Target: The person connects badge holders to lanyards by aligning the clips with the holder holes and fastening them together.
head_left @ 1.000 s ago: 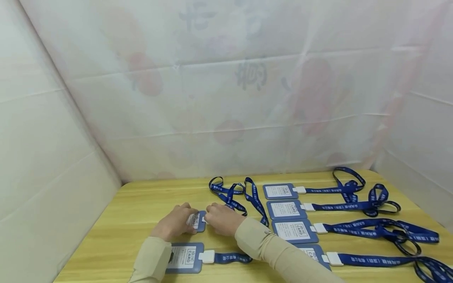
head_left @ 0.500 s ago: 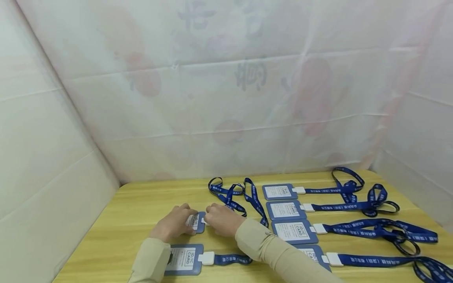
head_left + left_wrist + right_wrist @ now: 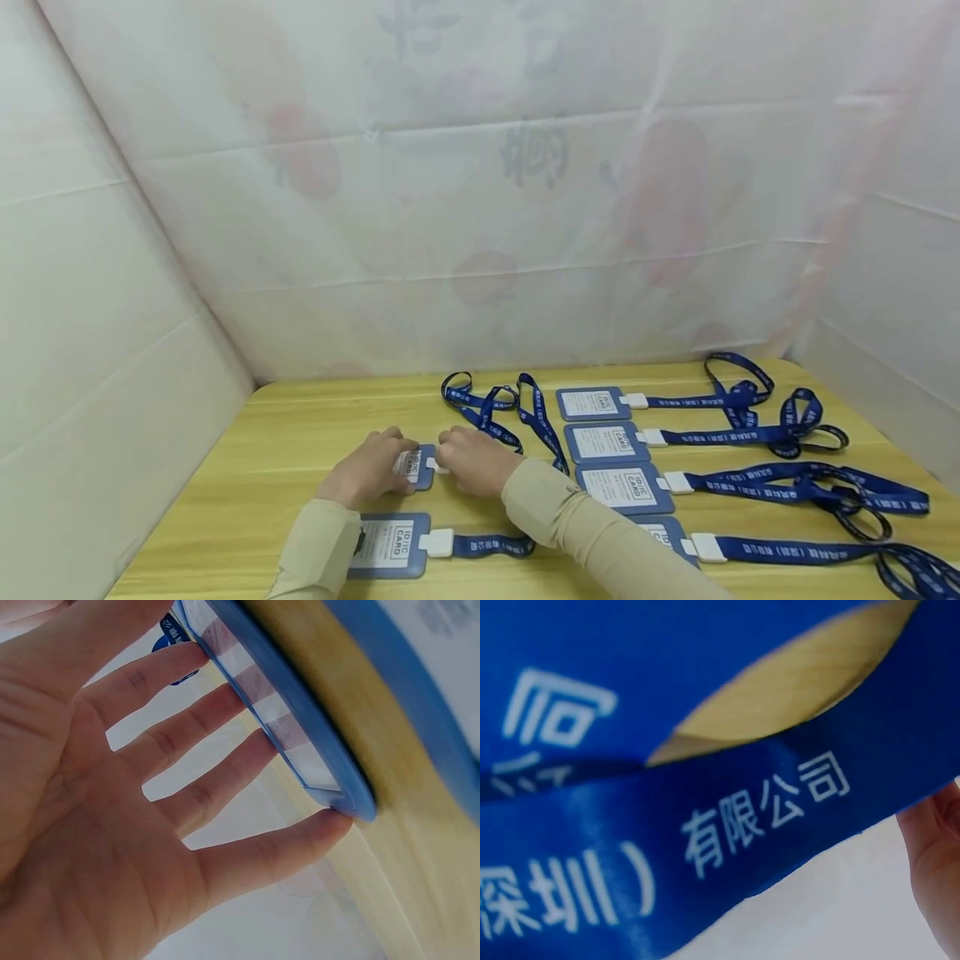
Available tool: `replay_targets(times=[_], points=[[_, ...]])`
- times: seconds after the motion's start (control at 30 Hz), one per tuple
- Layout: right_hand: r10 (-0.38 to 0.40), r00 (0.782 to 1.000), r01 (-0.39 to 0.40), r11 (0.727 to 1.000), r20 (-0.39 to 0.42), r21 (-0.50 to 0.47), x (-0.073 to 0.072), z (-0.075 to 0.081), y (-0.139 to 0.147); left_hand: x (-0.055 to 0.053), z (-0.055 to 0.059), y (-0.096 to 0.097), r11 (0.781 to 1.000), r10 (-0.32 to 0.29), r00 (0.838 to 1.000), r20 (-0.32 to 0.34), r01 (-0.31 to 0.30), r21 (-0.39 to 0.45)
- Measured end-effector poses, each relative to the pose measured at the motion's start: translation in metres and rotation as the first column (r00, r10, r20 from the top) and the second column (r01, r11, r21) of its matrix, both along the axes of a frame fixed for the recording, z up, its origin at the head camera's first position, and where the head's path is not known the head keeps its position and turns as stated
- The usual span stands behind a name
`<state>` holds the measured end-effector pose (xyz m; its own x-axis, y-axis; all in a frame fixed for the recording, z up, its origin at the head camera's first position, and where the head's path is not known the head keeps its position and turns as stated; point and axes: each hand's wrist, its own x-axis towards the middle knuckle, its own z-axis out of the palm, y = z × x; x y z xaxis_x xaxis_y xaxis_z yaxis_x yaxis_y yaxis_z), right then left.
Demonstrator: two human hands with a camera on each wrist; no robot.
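A blue-framed ID badge holder with a white card insert lies on the table. My left hand holds it across its width, thumb at the near edge. In the left wrist view the other fingertips press along the blue frame, fingers spread. My right hand pinches the white clip at the holder's right end; its fingertips are hidden in the head view. From that clip, the blue lanyard runs behind the right hand in loose loops. Its printed strap fills most of the right wrist view.
Nearer me lies another badge holder, its lanyard passing under my right forearm. Several badge holders form a column at the right, lanyards stretched rightward. White sheeting encloses the wooden table.
My right hand has shifted very slightly right, and a little more of the white clip shows beside its fingers. The left hand keeps its hold on the badge holder.
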<state>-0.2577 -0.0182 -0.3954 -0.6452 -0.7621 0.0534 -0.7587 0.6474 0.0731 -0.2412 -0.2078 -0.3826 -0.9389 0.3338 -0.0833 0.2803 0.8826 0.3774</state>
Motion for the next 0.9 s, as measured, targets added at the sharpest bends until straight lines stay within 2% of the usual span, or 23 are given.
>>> replay_targets(times=[0.4, 0.9], points=[[-0.001, 0.996, 0.008, 0.997, 0.089, -0.074, -0.0056, -0.0002, 0.0024, -0.0007, -0.0004, -0.0009, 1.000, 0.001, 1.000, 0.009, -0.001, -0.006], [0.011, 0.999, -0.008, 0.998, 0.052, -0.063, -0.0040, 0.0021, 0.0027, 0.0002, 0.0000, -0.0003, 1.000, -0.002, 1.000, 0.003, 0.002, -0.002]])
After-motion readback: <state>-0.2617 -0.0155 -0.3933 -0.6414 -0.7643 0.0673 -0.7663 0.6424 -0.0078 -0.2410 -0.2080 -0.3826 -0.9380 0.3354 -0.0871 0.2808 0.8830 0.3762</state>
